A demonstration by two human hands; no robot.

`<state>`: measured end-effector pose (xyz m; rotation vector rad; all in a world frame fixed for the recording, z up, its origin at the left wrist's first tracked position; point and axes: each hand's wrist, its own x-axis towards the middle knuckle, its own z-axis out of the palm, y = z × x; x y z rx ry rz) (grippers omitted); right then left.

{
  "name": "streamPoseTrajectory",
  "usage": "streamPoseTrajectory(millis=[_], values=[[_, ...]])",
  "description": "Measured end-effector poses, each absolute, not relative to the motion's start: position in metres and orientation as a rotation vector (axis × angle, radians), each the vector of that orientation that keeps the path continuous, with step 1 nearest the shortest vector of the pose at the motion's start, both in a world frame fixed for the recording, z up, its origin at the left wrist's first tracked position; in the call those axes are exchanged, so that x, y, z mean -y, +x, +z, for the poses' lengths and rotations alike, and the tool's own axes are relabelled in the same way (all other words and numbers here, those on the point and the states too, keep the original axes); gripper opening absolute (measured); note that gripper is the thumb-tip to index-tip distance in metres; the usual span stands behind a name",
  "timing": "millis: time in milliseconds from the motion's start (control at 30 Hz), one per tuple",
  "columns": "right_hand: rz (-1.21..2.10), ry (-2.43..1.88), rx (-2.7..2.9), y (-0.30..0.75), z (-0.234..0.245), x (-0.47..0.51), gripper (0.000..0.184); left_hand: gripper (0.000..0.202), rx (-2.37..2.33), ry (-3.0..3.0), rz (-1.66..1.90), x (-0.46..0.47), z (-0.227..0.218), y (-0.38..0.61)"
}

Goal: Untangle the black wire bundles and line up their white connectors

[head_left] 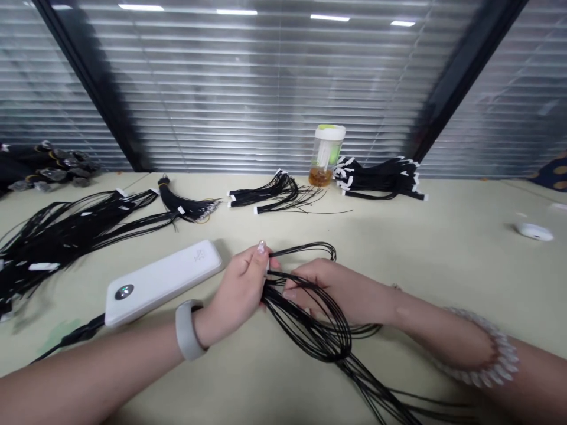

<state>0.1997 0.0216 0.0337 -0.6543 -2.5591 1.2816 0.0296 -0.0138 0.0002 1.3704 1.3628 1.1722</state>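
A bundle of thin black cables (310, 330) hangs in loops in front of me, its loose ends trailing off to the lower right. My left hand (245, 280) is closed on the bundle's left end, thumb on top, where a bit of white connector shows. Among the loops is my right hand (321, 289), its fingers bent around some of the strands and partly hidden by them. A smaller cable loop (310, 247) sticks out behind both hands.
Left of my hands lies a white power bank (163, 282) with a plugged-in black cord. Black cable bundles (84, 230) cover the far left. Behind are short cables (274, 192), a lidded cup (326, 154) and a cable stack (381, 177). A white earbud case (534, 231) sits right.
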Motion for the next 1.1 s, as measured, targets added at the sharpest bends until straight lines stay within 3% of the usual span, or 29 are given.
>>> streamPoseTrajectory(millis=[233, 1100], values=[[1.479, -0.743, 2.411, 0.198, 0.025, -0.021, 0.029, 0.043, -1.362, 1.489, 1.189, 0.014, 0.000, 0.029], [1.445, -0.741, 2.399, 0.194, 0.017, -0.013, 0.032, 0.040, -1.366, 1.679, 1.197, 0.018, 0.001, 0.032]])
